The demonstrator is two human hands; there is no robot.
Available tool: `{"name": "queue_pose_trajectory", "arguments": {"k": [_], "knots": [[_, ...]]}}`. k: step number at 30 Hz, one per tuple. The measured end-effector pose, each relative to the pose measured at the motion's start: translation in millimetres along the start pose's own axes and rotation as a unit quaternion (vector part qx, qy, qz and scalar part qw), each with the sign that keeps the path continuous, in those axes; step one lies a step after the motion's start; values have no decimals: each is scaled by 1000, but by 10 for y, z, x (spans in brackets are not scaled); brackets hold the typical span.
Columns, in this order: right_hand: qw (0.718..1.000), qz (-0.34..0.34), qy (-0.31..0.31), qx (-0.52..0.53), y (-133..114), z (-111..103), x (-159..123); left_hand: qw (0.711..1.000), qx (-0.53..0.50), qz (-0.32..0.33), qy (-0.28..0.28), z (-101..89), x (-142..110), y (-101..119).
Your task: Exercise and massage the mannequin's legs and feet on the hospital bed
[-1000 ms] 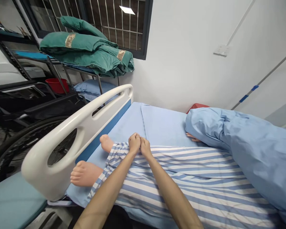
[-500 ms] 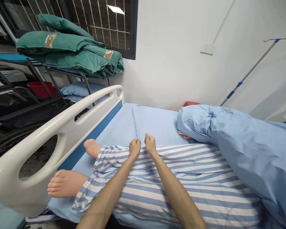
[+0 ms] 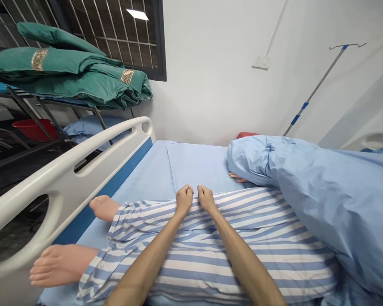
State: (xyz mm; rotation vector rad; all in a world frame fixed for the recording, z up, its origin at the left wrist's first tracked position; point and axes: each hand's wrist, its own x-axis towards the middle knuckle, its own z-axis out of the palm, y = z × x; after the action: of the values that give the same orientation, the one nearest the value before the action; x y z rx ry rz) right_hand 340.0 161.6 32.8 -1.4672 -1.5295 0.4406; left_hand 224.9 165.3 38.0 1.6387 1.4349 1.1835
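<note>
On the bed (image 3: 198, 163), a blue quilt (image 3: 306, 174) covers the upper part of a lying figure, leaving the legs outside it. Striped trousers (image 3: 242, 259) lie lengthwise over both legs, apparently on down to the ankles, with the feet (image 3: 62, 264) bare. Left hand (image 3: 184, 199) and right hand (image 3: 206, 199), curled into fists slightly apart, are at the far trouser leg; whether either pinches cloth cannot be told.

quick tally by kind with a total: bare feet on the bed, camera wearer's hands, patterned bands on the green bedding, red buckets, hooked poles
bare feet: 2
left hand and right hand: 2
patterned bands: 2
red bucket: 1
hooked pole: 1
total: 8
</note>
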Motion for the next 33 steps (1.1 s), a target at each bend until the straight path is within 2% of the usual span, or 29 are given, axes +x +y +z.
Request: {"name": "queue_pose_trajectory", "arguments": {"k": [4, 7, 9, 13, 15, 18, 20, 23, 26, 30, 33], "knots": [[999, -1, 39, 31, 53, -249, 73, 999, 12, -7, -39, 199, 93, 78], [1000, 16, 20, 0, 153, -428, 87, 998, 34, -28, -34, 331, 105, 76], [999, 29, 5, -16, 219, -516, 75, 998, 39, -15, -42, 388, 93, 65], [1000, 14, 15, 0, 250, -710, 96, 993, 93, 24, -74, 397, 83, 18], [1000, 6, 21, -11, 272, -825, 110, 990, 113, 19, -76, 366, 97, 8], [999, 28, 25, -27, 378, -928, 79, 992, 113, -2, -59, 381, 109, 89], [999, 44, 31, -4, 456, -919, 47, 995, 89, 6, -47, 489, 87, 211], [995, 65, 27, 75, 498, -879, 54, 996, 51, 35, -64, 769, 6, 386], [989, 84, 3, 121, 478, -974, 125, 994, 73, 23, -75, 1003, -70, 424], [999, 34, 19, 34, 560, -1279, 168, 995, 85, 5, -57, 1078, -53, 400], [996, 40, 52, -53, 711, -1403, 122, 998, 42, 22, -47, 1134, 1, 497]]}}
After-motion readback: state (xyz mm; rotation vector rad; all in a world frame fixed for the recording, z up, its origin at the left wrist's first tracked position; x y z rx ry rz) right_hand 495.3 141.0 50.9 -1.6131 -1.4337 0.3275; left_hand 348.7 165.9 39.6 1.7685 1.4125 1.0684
